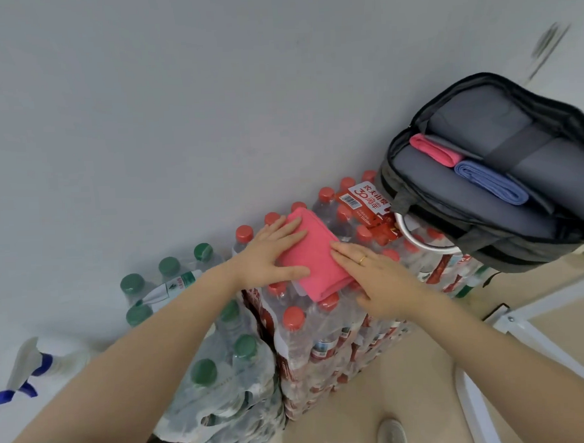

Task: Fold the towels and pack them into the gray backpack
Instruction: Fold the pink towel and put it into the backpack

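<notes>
A folded pink towel [313,254] lies on top of a pack of red-capped water bottles [325,323]. My left hand [272,252] rests flat on its left side, fingers straight. My right hand [369,271], with a ring, presses flat on its right edge. The gray backpack [505,232] stands open at the right on the bottles. Inside it sit a folded pink towel [433,150] and a rolled blue towel [491,180].
Packs of green-capped bottles [203,369] stand to the left against the white wall. A spray bottle [26,367] with blue parts is at the far left. A white metal frame [523,331] and a shoe [392,433] are on the beige floor at lower right.
</notes>
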